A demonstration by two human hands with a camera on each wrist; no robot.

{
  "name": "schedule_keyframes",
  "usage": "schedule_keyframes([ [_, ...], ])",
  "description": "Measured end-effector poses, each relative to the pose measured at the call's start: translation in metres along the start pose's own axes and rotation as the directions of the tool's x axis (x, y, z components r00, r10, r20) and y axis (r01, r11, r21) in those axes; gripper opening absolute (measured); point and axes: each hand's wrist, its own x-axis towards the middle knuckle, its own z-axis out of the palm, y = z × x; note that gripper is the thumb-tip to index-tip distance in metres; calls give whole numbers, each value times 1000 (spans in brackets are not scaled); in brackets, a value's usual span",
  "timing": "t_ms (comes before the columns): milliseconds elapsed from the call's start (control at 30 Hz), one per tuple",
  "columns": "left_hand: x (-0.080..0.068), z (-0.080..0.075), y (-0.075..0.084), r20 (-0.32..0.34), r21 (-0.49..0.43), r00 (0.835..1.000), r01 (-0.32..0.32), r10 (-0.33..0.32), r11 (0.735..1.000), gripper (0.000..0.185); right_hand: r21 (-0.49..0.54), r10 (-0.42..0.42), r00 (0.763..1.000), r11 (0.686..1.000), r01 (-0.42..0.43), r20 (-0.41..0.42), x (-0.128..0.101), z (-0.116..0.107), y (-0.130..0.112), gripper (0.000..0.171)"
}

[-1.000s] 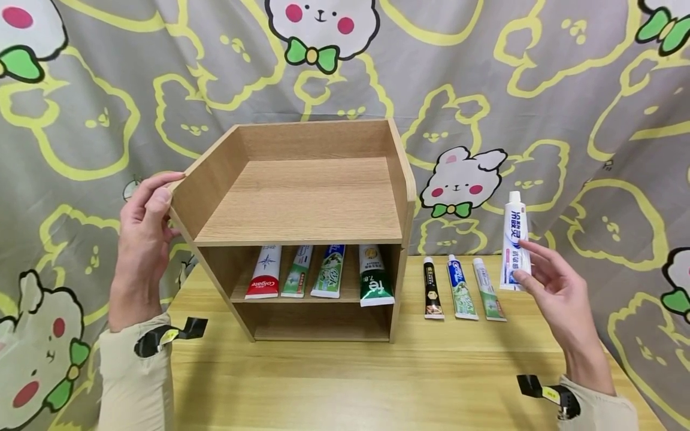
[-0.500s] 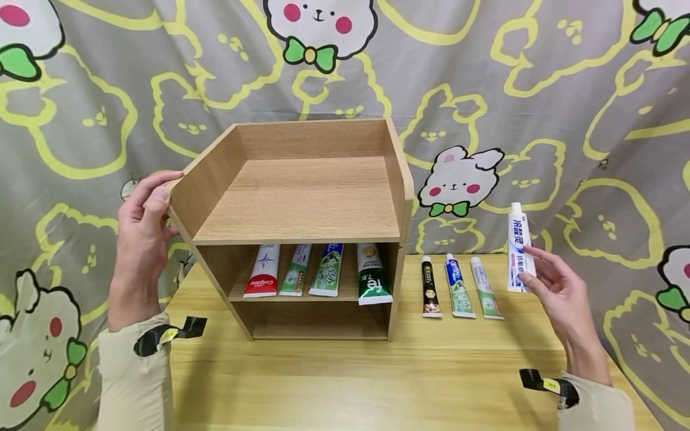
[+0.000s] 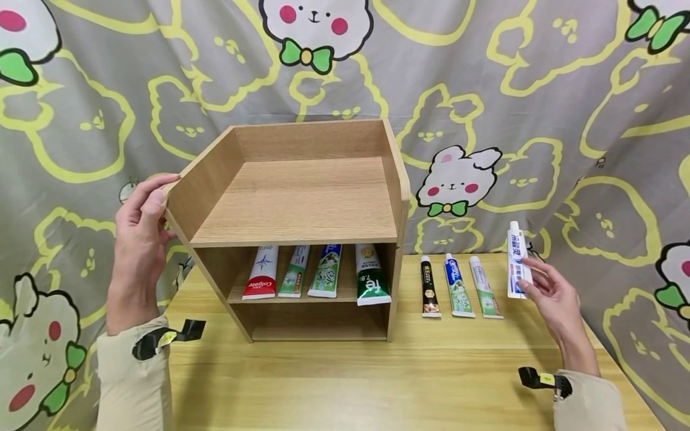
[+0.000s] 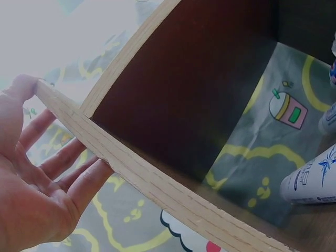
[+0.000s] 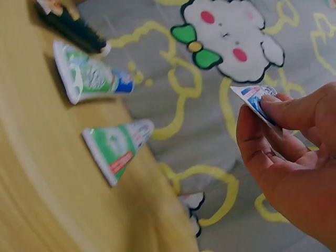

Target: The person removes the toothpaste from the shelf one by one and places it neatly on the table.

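My right hand (image 3: pixel 555 302) pinches a white and blue toothpaste tube (image 3: pixel 516 260) between thumb and fingers, cap up, at the right of the table. In the right wrist view, the thumb lies over the tube's flat end (image 5: pixel 254 100). At the left, my left hand (image 3: pixel 141 239) grips the upper front edge of the wooden shelf (image 3: pixel 302 197). The left wrist view has the thumb on one face of the side panel (image 4: pixel 136 168) and the fingers on the other. On the middle level lie a red and white Colgate tube (image 3: pixel 260 272), a dark green-ended tube (image 3: pixel 373 275) and two others between them.
Right of the shelf, three tubes lie in a row on the wooden table (image 3: pixel 345 383): a black one (image 3: pixel 429 287), a blue and green one (image 3: pixel 459 286) and a white and green one (image 3: pixel 486 288). A patterned curtain (image 3: pixel 474 54) hangs behind.
My right hand has lowered the white and blue toothpaste tube toward the table, just right of the row. The left hand keeps its grip on the shelf.
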Motion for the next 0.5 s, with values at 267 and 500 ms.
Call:
schedule_keyframes([
  [267,0,0,0,-3,1,1000,-2,2,1000,34,-11,7,999,1000,-7,52,3,-12,28,46],
  [500,0,0,0,-5,6,1000,-6,6,1000,34,-124,60,998,991,-57,27,2,-20,40,43],
])
